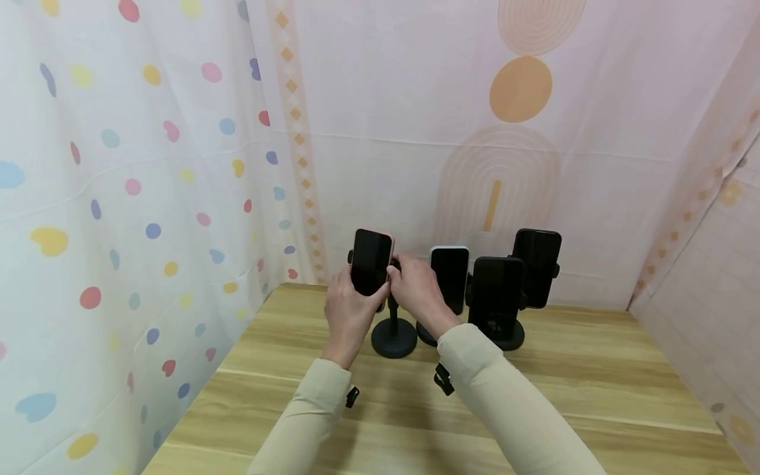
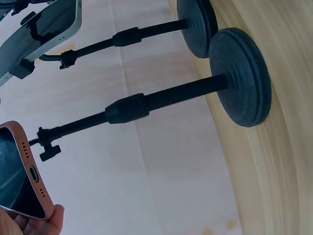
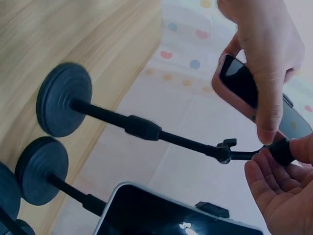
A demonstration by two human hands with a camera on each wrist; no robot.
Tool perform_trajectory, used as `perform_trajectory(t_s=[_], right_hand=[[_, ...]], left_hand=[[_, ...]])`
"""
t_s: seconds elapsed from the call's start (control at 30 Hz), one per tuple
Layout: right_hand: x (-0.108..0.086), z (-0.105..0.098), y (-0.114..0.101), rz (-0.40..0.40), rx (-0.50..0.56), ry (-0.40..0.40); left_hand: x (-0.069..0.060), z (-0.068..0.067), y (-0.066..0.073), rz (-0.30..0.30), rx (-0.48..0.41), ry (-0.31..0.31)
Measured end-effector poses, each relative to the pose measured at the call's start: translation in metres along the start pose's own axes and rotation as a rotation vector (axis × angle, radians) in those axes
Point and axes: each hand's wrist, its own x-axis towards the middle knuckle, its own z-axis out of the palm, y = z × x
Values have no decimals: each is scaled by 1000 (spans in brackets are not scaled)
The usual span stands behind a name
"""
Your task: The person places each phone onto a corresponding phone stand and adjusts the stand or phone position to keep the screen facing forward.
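Note:
A smartphone (image 1: 371, 260) in a pink case leans upright at the top of a black phone stand (image 1: 394, 340), its dark screen facing me. My left hand (image 1: 349, 307) grips the phone by its lower sides, thumb along the right edge. At the phone's right edge, my right hand (image 1: 418, 285) pinches the stand's black clamp arm (image 3: 282, 152) between thumb and fingers. In the left wrist view the pink phone's bottom edge (image 2: 33, 171) shows its charging port. The stand's pole (image 2: 186, 94) carries a small knob near its top.
To the right stand several more phones on black stands: a white-edged phone (image 1: 449, 274), a black phone (image 1: 497, 290) in front and another black phone (image 1: 539, 267) behind. All rest on a wooden table (image 1: 570, 409). Patterned curtains (image 1: 380, 165) hang behind and at the sides.

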Motion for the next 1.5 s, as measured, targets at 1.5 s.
perform_trajectory(t_s=[1.5], right_hand=[[3,5,0,34,-57,92]], left_hand=[[-2,7,6,3,-26,-92]])
